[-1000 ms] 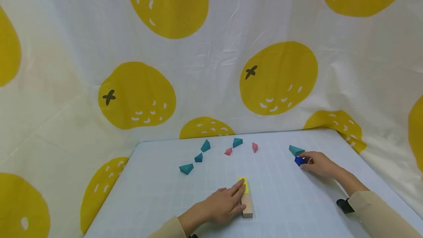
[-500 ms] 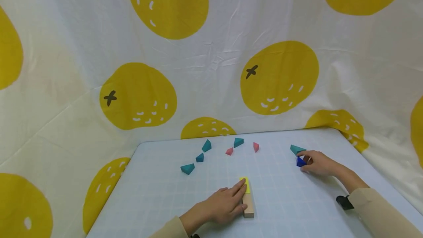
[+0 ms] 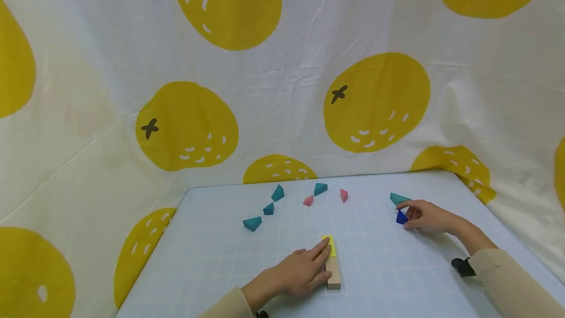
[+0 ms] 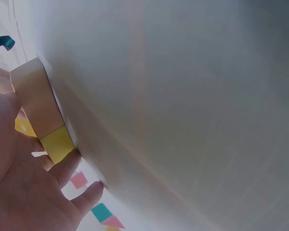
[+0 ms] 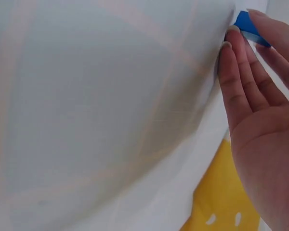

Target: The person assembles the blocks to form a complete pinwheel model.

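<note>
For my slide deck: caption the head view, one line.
Left hand on a yellow-and-wood bar, right hand pinching a blue block, teal pieces and pink pieces on the table.

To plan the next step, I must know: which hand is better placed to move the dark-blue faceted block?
Probably the right hand: it pinches the dark-blue faceted block. The left hand is farther from it and rests on the yellow-and-beige rectangular bar.

Pale gridded tabletop (image 3: 388, 269), teal pieces (image 3: 252, 223), two pink pieces (image 3: 308, 201), yellow block (image 4: 58, 143), wooden block (image 3: 335, 271)
</note>
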A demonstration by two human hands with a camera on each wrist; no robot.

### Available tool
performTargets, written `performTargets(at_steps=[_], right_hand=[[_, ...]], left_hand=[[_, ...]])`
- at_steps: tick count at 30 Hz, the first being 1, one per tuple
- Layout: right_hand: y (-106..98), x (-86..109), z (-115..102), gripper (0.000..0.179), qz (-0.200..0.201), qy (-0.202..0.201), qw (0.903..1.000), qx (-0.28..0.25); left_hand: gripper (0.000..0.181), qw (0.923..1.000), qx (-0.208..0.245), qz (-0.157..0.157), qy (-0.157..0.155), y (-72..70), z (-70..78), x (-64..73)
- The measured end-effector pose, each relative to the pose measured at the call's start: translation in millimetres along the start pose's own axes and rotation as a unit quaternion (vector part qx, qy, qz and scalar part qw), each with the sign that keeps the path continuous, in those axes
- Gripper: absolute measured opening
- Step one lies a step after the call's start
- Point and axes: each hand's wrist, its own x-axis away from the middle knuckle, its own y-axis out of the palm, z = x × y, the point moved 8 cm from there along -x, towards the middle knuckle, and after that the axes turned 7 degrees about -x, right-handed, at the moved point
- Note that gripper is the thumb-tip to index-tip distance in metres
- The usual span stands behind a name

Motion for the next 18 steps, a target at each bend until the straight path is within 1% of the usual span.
performTargets(at_steps=[5,10,13,18], right_hand=[[1.2,0.7,-2.7,0.047,-0.003,-0.01,0.9999,-0.013],[2.8,-1.8,-5.1,0.046,0.0,-0.022,0.9994,-0.027],[5.5,-4.6,-5.2,0.045,0.004,-0.022,0.9993,-0.031],[13.0,-7.9,-15.7,0.044,0.008,-0.033,0.9989,-0.032]], left_hand=[[0.075,1.0,0.002,-0.002,-0.001,-1.0,0.5,0.6],[0.075,1.0,-0.001,-0.001,0.0,-1.1,0.1,-0.5],[0.075,1.0,-0.001,0.001,0.0,-0.9,0.3,-0.6],[0.074,1.0,-0.004,0.001,0.001,-0.2,0.0,-0.6]])
